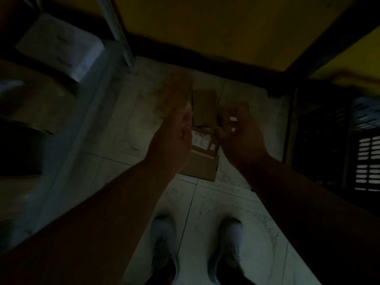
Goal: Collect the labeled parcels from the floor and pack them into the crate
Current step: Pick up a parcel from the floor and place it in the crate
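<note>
The view is dark and blurred. My left hand (174, 136) is closed on a flat brown parcel (177, 93) that sticks up past its fingers. My right hand (242, 134) curls around a small brown parcel (232, 114) with a white patch on it. Between and below the hands, on the tiled floor, lie a plain cardboard parcel (204, 106) and a larger one with a white label (202, 140). The dark slotted crate (329, 140) stands at the right, about an arm's width from my right hand.
A yellow wall with a dark skirting (205, 56) runs across the back. Shelving with a white box (59, 44) and cardboard stands at the left. My two white shoes (164, 249) are on the pale tiles below.
</note>
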`<control>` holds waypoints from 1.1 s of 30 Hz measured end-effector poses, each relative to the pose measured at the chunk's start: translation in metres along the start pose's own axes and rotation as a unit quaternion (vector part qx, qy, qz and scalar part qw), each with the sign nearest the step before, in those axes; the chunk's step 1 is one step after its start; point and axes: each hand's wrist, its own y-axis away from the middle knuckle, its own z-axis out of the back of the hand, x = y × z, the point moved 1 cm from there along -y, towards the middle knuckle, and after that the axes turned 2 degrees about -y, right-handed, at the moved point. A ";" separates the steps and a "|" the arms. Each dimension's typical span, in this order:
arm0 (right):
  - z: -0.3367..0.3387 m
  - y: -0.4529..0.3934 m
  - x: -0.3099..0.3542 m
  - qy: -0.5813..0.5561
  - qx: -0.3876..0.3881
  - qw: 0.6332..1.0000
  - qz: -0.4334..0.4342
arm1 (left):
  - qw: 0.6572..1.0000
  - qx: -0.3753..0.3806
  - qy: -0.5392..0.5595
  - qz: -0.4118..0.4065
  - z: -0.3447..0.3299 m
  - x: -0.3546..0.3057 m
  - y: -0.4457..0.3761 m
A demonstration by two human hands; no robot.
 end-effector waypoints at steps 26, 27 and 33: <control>-0.184 -0.125 -0.272 0.010 -0.003 0.966 -0.257 | 0.940 0.102 0.047 0.321 -0.194 0.278 -0.119; -0.179 -0.121 -0.263 0.020 -0.008 0.969 -0.247 | 0.942 0.093 0.035 0.320 -0.184 0.273 -0.116; -0.151 -0.091 -0.182 -0.023 -0.104 0.978 -0.179 | 0.948 -0.019 0.076 0.309 -0.112 0.213 -0.096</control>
